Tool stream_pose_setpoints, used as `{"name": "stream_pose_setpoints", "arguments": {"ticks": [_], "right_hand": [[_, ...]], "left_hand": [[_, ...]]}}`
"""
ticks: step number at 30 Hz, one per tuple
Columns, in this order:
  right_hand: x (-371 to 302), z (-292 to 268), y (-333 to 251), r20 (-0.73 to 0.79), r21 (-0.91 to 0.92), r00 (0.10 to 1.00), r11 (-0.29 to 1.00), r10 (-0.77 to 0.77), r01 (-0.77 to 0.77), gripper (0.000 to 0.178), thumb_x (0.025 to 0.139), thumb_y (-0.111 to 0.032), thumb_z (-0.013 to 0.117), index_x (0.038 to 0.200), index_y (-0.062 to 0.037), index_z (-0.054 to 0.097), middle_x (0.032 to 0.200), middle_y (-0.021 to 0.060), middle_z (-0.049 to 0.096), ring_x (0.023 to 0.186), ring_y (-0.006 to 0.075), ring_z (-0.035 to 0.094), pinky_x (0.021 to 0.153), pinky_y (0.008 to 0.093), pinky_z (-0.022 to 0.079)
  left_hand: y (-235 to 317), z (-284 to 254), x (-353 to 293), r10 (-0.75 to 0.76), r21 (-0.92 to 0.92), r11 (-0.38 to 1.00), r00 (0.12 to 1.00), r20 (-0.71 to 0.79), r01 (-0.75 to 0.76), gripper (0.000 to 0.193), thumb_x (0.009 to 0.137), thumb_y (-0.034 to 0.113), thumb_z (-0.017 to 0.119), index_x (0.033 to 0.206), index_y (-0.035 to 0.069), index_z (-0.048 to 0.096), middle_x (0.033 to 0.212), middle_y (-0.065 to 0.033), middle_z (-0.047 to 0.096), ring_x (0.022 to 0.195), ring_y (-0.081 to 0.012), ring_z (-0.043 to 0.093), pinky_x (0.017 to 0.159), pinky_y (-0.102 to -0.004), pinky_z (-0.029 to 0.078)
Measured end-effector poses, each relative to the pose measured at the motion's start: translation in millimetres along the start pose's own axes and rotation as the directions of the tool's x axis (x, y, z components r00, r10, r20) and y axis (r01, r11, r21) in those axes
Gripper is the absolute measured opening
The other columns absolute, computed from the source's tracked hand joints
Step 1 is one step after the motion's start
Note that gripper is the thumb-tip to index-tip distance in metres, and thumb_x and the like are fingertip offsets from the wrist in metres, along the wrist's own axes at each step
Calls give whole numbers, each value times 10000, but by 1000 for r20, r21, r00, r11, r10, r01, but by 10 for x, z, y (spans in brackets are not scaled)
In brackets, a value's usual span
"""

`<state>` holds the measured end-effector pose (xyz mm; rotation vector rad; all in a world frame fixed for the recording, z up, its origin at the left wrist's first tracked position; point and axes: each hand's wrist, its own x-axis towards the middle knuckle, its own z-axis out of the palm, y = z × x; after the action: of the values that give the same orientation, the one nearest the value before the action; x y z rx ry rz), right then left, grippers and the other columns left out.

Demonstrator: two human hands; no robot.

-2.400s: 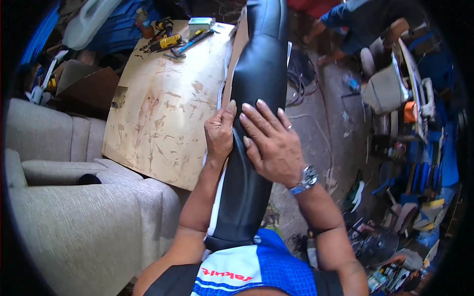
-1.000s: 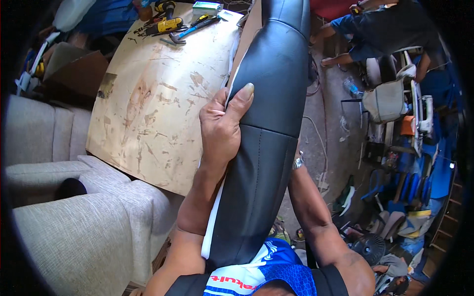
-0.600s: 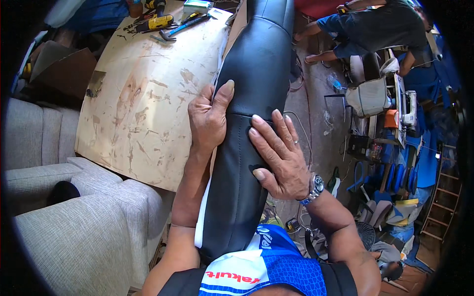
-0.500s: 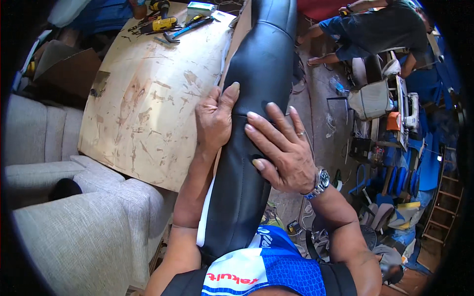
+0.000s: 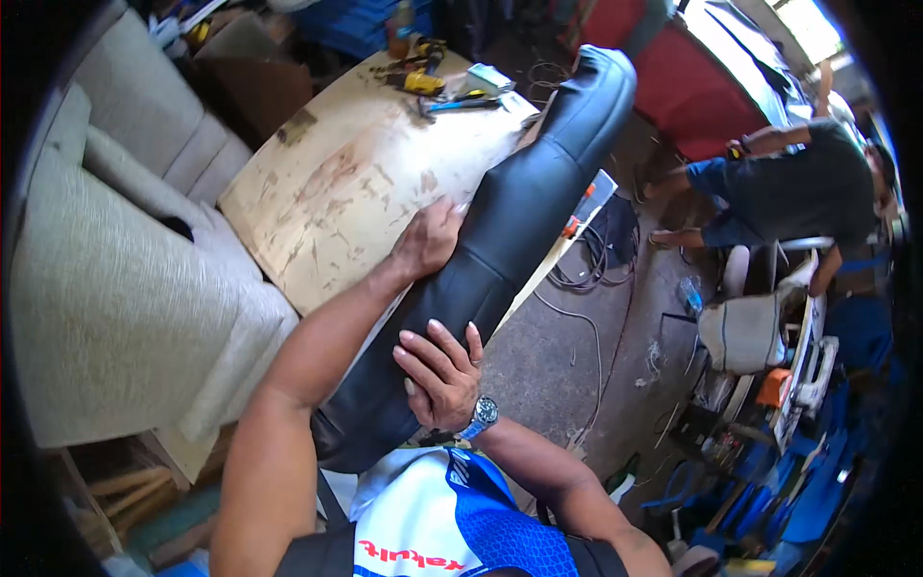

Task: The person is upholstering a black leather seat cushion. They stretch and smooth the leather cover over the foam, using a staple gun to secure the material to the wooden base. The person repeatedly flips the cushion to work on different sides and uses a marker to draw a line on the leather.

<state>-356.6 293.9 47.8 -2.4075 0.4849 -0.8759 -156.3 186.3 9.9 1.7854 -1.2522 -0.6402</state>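
Observation:
A long black vinyl-covered seat cushion point(image 5: 524, 212) lies slanted across the edge of a worn plywood worktable point(image 5: 336, 183), its near end at my chest. My left hand point(image 5: 428, 240) grips its left edge about halfway along, fingers curled under the side. My right hand point(image 5: 440, 375) lies flat on the cover near the lower end, fingers spread, a wristwatch point(image 5: 481, 415) on the wrist.
Yellow tools, pliers and a small box point(image 5: 437, 82) lie at the table's far end. A grey sofa point(image 5: 106, 260) stands on the left. Another person point(image 5: 779, 183) crouches at the right beside cables point(image 5: 601, 269) and blue clutter on the concrete floor.
The view has swung, so the cushion now runs up to the right. My right hand has slid down toward the near end; my left hand keeps hold of the left edge.

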Motion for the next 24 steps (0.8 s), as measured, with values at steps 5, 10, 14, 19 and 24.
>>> {"name": "stream_pose_setpoints", "arguments": {"ticks": [5,10,14,19,24], "right_hand": [[-163,-151,80,-1,23,999,999,46,-46,452,848,-176,632,1299,-144,644,1417,71,573,1389,279,451,1204,537,145],[389,-448,699,-230,-96,971,992,64,-88,447,843,-69,616,1288,-109,621,1341,156,601,1301,370,523,1116,557,331],[1186,-1087,1846,-201,-465,934,810,296,-357,633,826,-22,554,1438,-180,518,1293,157,574,1169,357,570,995,443,482],[1721,-1519,2325,199,-565,853,768,483,-303,764,834,20,481,1484,-380,456,1127,140,560,1030,307,615,896,408,530],[1863,-1619,2419,336,-600,831,781,443,-173,836,827,76,515,1500,-411,417,1022,131,550,972,308,607,875,418,518]], "left_hand": [[103,175,-41,-76,-12,997,997,25,76,301,1012,259,468,946,-12,580,920,-307,641,907,-515,609,769,-536,482],[-31,107,-3,-11,64,998,997,79,6,315,996,269,496,909,-17,595,811,-254,652,792,-392,658,716,-469,488],[77,222,39,-11,-27,1000,997,80,13,303,993,252,502,927,-29,596,837,-249,656,817,-411,656,736,-468,493],[-122,387,-14,97,-18,995,995,-2,-97,294,1006,243,497,942,-28,594,855,-265,654,838,-442,641,739,-481,486],[115,261,-67,-145,-283,948,989,24,146,313,1009,265,514,952,-24,621,788,-193,633,748,-287,604,700,-398,464]]}}
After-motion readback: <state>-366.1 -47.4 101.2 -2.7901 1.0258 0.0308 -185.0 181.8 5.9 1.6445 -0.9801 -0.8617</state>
